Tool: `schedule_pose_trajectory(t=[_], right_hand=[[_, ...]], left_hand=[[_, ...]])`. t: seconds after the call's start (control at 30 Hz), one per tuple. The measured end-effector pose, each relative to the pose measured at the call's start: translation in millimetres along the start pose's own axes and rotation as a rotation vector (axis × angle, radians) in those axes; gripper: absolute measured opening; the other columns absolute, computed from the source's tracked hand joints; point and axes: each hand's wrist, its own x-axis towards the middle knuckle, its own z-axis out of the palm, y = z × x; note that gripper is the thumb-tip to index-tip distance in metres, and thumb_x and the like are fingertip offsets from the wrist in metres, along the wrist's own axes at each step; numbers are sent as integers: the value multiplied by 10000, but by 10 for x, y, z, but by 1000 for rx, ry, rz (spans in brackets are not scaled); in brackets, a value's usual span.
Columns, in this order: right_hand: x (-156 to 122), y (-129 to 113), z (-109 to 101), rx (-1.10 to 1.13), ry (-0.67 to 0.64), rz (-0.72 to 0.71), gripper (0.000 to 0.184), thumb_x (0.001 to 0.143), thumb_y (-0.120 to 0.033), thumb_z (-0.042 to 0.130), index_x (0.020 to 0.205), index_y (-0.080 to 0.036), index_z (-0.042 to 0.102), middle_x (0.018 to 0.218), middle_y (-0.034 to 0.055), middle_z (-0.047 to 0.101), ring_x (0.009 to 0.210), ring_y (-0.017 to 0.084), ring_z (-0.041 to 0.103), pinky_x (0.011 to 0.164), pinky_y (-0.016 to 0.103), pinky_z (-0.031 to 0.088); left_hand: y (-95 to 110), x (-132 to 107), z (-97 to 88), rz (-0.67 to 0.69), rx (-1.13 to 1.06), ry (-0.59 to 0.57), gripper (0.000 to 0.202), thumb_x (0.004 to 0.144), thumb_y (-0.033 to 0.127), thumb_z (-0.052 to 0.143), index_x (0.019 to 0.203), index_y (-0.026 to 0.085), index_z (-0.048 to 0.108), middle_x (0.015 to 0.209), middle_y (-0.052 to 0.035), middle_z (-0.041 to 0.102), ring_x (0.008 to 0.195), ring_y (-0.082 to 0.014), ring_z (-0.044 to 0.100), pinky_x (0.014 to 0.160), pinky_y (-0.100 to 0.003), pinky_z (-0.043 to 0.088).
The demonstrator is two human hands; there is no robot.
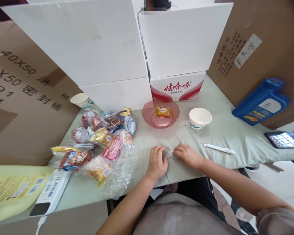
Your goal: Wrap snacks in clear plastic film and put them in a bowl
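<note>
My left hand [157, 162] and my right hand [187, 154] rest close together on the pale green cloth [220, 130] near the table's front edge. Both have their fingers curled, pinching a small clear wrapper [170, 150] between them. Just behind the hands stands a pink dish [161, 115] with one yellow wrapped snack [163, 111] in it. To the left lies a pile of several wrapped snacks [100, 140] on clear plastic film. A white paper bowl [200, 118] stands right of the dish.
A white pen [219, 148] lies right of my right hand. A phone [285, 138] and a blue bottle [261, 101] are at far right. White boxes [107, 49] and a red-printed carton [177, 86] stand behind; a paper cup [81, 100], yellow packet [12, 187] and white charger [51, 192] are on the left.
</note>
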Motion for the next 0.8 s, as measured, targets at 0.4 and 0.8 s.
schedule_pose_trajectory(t=[0.4,0.8], right_hand=[[541,1329,-1065,-202,-152,890,350,895,-367,478,1101,-191,700,1052,139,677,846,237,561,683,333,370],[-83,772,-899,-284,413,348,348,909,-437,409,892,-205,668,913,110,711,926,253,607,880,368,443]], left_hand=[[191,13,-67,0,33,-196,192,785,173,604,974,182,635,1090,-101,610,1113,-273,513,962,-472,455],[-304,-239,-2040,-60,463,-93,628,747,27,436,1315,280,527,1454,-60,447,1424,-311,269,1111,-580,297]])
